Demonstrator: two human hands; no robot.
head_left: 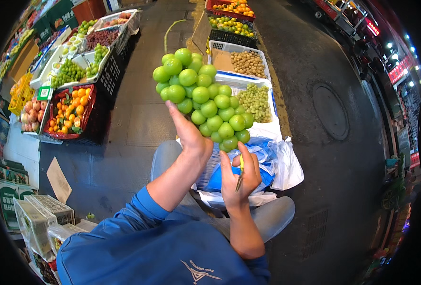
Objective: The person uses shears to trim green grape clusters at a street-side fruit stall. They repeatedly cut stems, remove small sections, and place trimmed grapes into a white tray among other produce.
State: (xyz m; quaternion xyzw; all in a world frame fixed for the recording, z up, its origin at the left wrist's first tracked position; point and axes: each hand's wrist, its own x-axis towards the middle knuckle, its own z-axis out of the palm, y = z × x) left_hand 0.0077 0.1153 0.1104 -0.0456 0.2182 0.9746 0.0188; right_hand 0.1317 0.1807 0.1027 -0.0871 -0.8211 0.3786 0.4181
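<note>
My left hand (pixel 189 135) holds up a large bunch of green grapes (pixel 203 97), fingers under its lower left side, the long green stem pointing up. My right hand (pixel 239 175) is closed on a small pair of scissors (pixel 240 178) just below the bunch's bottom tip, thumb raised toward the lowest grapes. Both forearms come from blue sleeves. Under the hands lie blue and white plastic bags (pixel 272 164) across my lap.
White crates with green grapes (pixel 255 99) and small brown fruit (pixel 247 61) stand ahead. At left, a red basket of orange fruit (pixel 70 114), crates of green and dark grapes (pixel 84 57), peaches. Dark pavement with a manhole cover (pixel 330 110) lies right. Wire baskets sit lower left.
</note>
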